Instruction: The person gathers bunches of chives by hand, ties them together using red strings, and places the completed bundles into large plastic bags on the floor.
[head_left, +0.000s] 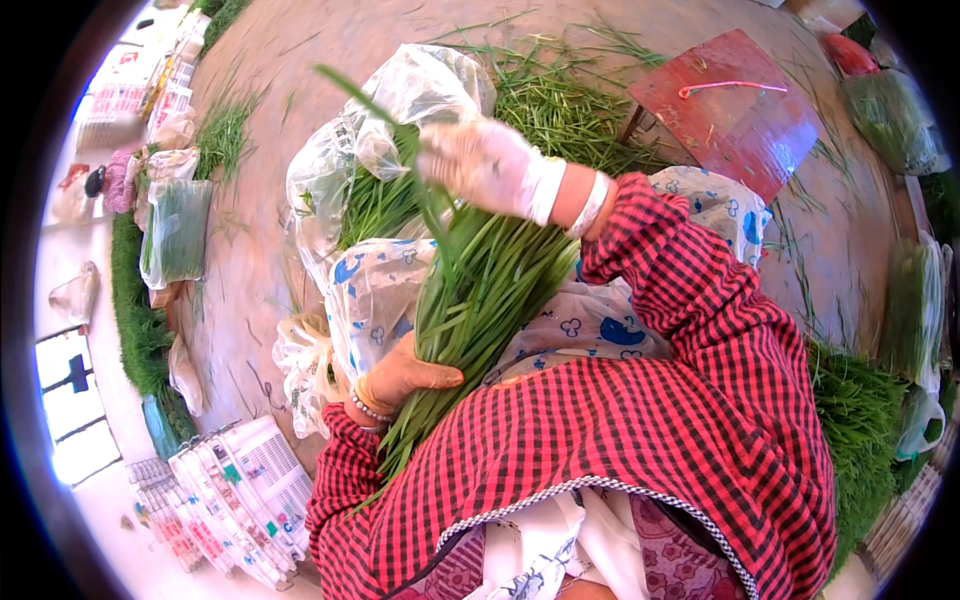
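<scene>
A thick bunch of long, flat green leaves, like garlic chives (490,290), lies slanted across my lap. My left hand (405,380), in a tan glove with a beaded bracelet at the wrist, is closed round its lower part. Above the bunch's far end is my right hand (485,168), in a whitish glove and blurred by motion. Its fingers look curled at a few blurred chive leaves (365,97) that stick out to the upper left. A clear plastic bag (435,85) with more chives inside is just beyond. Patterned plastic sheeting (370,290) covers my lap.
Loose chives (560,110) are heaped on the floor ahead. A red low table (725,110) with a pink strip on it stands at the far right. Bagged chives (175,230) line the left wall, others (890,120) the right. Stacked printed cartons or papers (235,490) sit lower left.
</scene>
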